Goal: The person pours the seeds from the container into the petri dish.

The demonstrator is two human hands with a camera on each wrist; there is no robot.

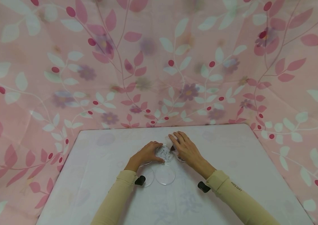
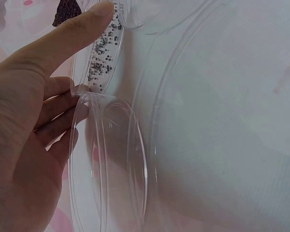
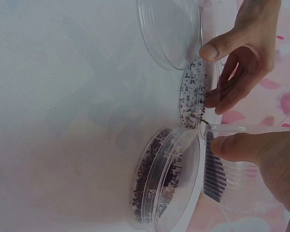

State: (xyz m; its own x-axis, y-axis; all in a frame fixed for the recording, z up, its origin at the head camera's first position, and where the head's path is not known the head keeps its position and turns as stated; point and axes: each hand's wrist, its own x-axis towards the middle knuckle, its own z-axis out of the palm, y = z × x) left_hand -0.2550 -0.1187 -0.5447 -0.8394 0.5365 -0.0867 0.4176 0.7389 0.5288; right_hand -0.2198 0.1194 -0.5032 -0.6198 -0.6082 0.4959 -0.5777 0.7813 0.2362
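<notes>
My left hand (image 1: 149,152) grips a clear petri dish (image 1: 165,153) by its rim, thumb at the near side and fingers at the far side. Small dark beads are scattered over the dish's bottom. My right hand (image 1: 186,149) holds a clear plastic container (image 3: 246,179) tilted up beside that dish. Dark beads (image 3: 213,176) lie massed along the container's lower side, and its low corner is right at the dish's rim. Below my right hand, partly covered in the head view, stands another petri dish (image 3: 157,179) with many dark beads in it.
Two clear petri dishes stand on the near side: one in front of the beaded dish (image 1: 165,174), the other to its left (image 1: 146,176). A further dish lies partly under my left hand. The white table (image 1: 105,150) meets a pink flowered curtain (image 1: 159,78) behind and at both sides.
</notes>
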